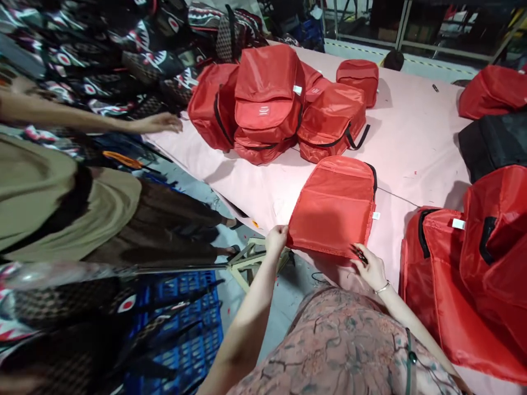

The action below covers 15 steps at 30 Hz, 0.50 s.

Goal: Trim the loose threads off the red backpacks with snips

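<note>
A flat red backpack point(335, 206) lies on the pink table point(411, 142) right in front of me. My left hand point(275, 238) pinches its near left corner, fingers closed on the fabric. My right hand point(370, 266) rests at the near right edge of the same backpack and holds a small dark tool point(359, 254), perhaps snips, between its fingers. A bracelet circles my right wrist.
A pile of red backpacks point(272, 104) sits farther back on the table, more red bags point(473, 274) lie at my right, a black one point(494, 142) beyond. A co-worker's arm point(90, 118) reaches in from the left over patterned bags point(102, 55). A blue crate point(185, 329) stands below.
</note>
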Available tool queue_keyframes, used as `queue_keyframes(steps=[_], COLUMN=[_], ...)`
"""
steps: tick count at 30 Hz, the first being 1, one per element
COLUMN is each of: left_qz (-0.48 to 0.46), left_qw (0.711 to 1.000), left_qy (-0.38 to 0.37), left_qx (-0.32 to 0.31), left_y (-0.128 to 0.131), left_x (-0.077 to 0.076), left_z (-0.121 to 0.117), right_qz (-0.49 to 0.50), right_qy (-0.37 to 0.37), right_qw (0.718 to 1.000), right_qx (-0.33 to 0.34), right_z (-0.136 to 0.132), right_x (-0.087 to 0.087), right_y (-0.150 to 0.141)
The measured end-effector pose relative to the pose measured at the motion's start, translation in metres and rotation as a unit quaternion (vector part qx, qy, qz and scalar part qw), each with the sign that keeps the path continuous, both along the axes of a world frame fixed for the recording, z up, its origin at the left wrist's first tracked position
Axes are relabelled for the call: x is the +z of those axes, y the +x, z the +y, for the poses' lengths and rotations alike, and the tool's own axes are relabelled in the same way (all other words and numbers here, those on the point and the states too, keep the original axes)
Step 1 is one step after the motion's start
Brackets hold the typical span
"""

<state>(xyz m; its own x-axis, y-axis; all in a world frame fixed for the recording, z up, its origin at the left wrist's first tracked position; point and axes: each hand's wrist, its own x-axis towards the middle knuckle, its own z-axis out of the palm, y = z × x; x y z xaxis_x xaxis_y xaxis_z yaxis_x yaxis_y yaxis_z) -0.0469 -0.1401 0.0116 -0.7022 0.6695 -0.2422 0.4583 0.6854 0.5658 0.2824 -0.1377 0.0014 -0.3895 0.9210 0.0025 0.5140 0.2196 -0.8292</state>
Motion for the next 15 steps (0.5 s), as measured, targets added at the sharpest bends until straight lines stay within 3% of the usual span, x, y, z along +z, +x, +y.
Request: queue_keyframes(steps=[5, 10, 13, 15], left_qz=[-0.166, -0.302, -0.354, -0.34], left_qw=[0.985, 0.951, 0.933, 0.937], left_qy=[0.051, 0.067, 0.065, 0.067], left_qx=[-0.015, -0.027, -0.032, -0.05], left_y=[0.042, 0.095, 0.106, 0.103], left_x=[-0.019, -0.03, -0.032, -0.033], left_z=[-0.015, -0.021, -0.018, -0.015], right_qz=[0.07, 0.129, 0.131, 0.123], right_qy=[0.023, 0.017, 0.012, 0.016], right_qw=[0.989, 0.955, 0.948, 0.949], right_qx=[-0.128, -0.265, -0.29, -0.291], right_z=[0.028, 0.053, 0.056, 0.056], right_x=[-0.018, -0.028, -0.03, -0.03], right_y=[0.044, 0.08, 0.087, 0.088])
